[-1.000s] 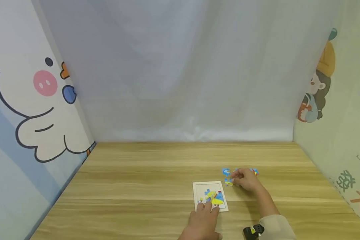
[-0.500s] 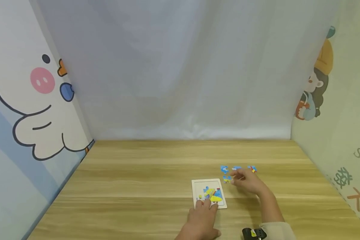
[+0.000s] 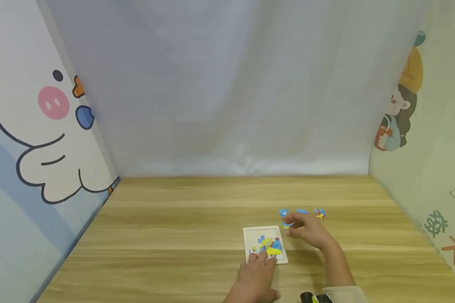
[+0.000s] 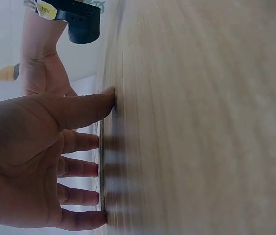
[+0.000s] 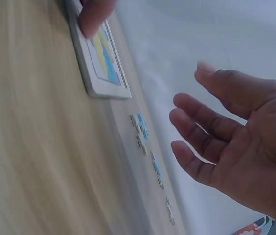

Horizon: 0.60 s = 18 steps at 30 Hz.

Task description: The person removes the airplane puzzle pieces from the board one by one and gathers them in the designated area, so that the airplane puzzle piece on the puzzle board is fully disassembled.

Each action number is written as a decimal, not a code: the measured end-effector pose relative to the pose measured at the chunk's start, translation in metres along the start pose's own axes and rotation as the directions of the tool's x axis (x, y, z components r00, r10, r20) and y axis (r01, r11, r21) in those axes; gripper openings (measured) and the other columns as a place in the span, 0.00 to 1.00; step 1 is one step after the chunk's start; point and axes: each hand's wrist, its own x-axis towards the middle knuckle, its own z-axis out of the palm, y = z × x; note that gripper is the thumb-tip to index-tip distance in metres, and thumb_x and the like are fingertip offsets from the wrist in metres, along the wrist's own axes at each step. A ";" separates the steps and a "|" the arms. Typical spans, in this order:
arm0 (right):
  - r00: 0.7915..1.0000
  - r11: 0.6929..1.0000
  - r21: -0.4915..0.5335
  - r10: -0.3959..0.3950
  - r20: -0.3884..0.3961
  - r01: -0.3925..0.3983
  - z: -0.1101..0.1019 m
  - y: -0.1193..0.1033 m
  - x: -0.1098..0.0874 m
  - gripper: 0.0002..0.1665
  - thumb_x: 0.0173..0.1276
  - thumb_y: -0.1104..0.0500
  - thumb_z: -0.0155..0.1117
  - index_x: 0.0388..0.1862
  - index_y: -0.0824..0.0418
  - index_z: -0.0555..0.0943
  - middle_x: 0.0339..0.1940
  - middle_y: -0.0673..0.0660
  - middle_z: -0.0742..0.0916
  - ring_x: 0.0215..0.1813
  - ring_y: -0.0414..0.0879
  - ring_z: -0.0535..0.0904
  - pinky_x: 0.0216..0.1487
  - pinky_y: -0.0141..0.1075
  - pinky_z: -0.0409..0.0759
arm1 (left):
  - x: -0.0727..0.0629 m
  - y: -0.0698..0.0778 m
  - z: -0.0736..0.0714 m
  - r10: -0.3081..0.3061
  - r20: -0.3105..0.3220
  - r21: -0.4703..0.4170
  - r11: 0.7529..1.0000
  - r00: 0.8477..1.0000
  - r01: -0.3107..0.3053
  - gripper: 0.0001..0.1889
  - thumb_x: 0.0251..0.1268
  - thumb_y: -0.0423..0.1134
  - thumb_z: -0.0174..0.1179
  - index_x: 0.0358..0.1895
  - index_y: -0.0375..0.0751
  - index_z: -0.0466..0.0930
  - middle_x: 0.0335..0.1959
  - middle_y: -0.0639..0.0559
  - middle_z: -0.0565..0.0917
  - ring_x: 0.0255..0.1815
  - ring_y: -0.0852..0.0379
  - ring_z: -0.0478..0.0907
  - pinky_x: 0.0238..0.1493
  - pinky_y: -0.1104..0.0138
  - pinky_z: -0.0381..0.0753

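My left hand rests its fingertips on the near edge of a wooden jigsaw tray, partly filled with yellow and blue pieces. The left wrist view shows that hand's fingers straight against the tray's side, thumb spread out. My right hand hovers just right of the tray, beside the loose pieces. In the right wrist view this hand has loosely bent fingers, its thumb apart, nothing visible between them. Loose puzzle pieces lie on the table: a blue one, another blue one, a blue, red and yellow one, and a yellow-blue one, partly covered.
The wood-grain table extends around the tray. A pale curtain hangs behind it. Printed panels stand at the left and right. A black device is on my right wrist.
My right hand has shifted slightly left toward the tray, and its thumb and forefinger have spread apart. My left hand stays on the tray; the loose pieces appear unmoved.
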 end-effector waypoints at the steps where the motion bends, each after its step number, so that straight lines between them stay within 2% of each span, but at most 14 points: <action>1: 1.000 1.000 0.002 -0.002 -0.009 0.002 0.002 0.000 0.001 0.22 0.60 0.63 0.66 0.52 0.69 0.76 0.48 0.65 0.80 0.47 0.55 0.76 0.43 0.47 0.77 | 0.000 0.000 0.000 -0.001 0.001 0.000 1.000 1.000 0.001 0.40 0.41 0.60 0.70 0.62 0.50 0.70 0.51 0.53 0.69 0.51 0.51 0.66 0.42 0.55 0.74; 5: 0.999 1.000 -0.008 -0.028 -0.018 0.028 0.009 -0.001 0.005 0.20 0.59 0.65 0.66 0.50 0.70 0.77 0.47 0.65 0.81 0.46 0.55 0.76 0.43 0.46 0.77 | 0.000 0.000 0.001 -0.001 -0.004 -0.003 1.000 1.000 0.001 0.40 0.41 0.59 0.71 0.62 0.49 0.70 0.50 0.53 0.69 0.50 0.51 0.66 0.42 0.56 0.74; 9: 0.998 0.998 -0.008 -0.055 0.015 0.055 0.018 -0.004 0.008 0.20 0.59 0.66 0.66 0.50 0.70 0.77 0.47 0.66 0.80 0.47 0.58 0.75 0.44 0.46 0.77 | 0.000 0.000 0.001 -0.002 0.010 -0.010 1.000 1.000 0.002 0.41 0.43 0.60 0.70 0.63 0.49 0.69 0.50 0.53 0.68 0.50 0.52 0.65 0.43 0.56 0.74; 13: 0.998 0.998 0.043 -0.052 0.044 0.050 0.028 -0.004 0.011 0.19 0.58 0.66 0.66 0.49 0.70 0.77 0.48 0.65 0.80 0.48 0.59 0.74 0.43 0.45 0.77 | 0.000 0.000 0.001 -0.004 0.024 -0.007 1.000 1.000 0.004 0.41 0.43 0.60 0.70 0.63 0.49 0.69 0.50 0.53 0.68 0.50 0.52 0.65 0.43 0.56 0.74; 18: 0.995 0.993 0.112 -0.052 0.089 0.042 0.037 0.002 0.018 0.19 0.56 0.69 0.67 0.48 0.71 0.77 0.46 0.65 0.80 0.45 0.56 0.75 0.41 0.39 0.77 | 0.001 0.000 0.001 -0.002 0.035 0.000 1.000 0.999 0.002 0.40 0.43 0.59 0.70 0.62 0.49 0.69 0.49 0.54 0.68 0.49 0.53 0.65 0.42 0.56 0.74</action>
